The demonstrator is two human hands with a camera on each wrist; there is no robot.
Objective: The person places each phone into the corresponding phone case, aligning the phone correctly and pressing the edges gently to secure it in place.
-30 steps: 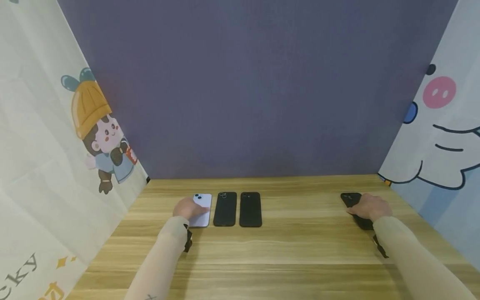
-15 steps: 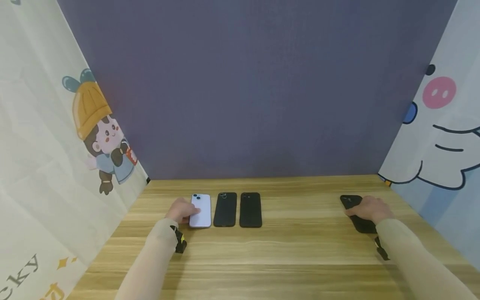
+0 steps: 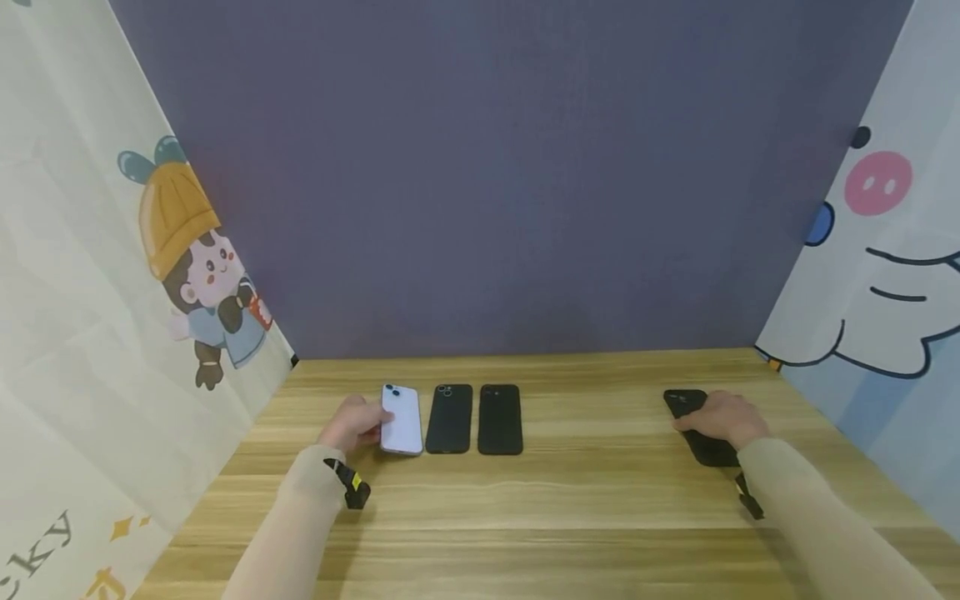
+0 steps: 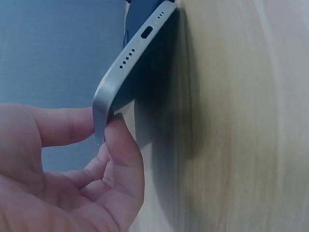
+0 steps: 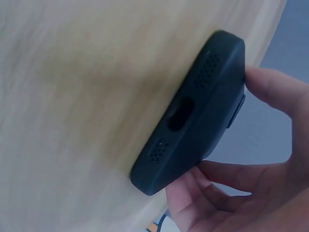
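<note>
Wood-grained bench point(image 3: 570, 508) before a dark panel point(image 3: 480, 167), a printed cloth point(image 3: 67, 250) closing its left edge and another point(image 3: 892, 325) its right. Left hand point(image 3: 354, 425): thumb and fingers nearly together, pinching the pale phone point(image 3: 402, 427), near the far-left corner, by its left long edge; the wrist view shows the phone tilted, the held edge raised. Right hand point(image 3: 723, 418): thumb and fingers spread across the width of the slanted phone point(image 3: 712, 450), near the far-right corner, gripping both its long sides; whether that phone touches the bench cannot be told. Two upright-lying black phones, the inner one point(image 3: 449, 421) just beside the pale phone and the outer one point(image 3: 500, 421) next to it, lie toward the far edge, untouched. Likely faults: the one-edge pinch gives little hold, so a smooth side could slip and let the pale phone drop flat; its lower edge, close to the inner one, could nudge that phone out of line if swung rightward. The slanted phone, askew to the bench's edges, would probably come to rest crooked unless turned, and sliding it on the wood could scuff a corner.
</note>
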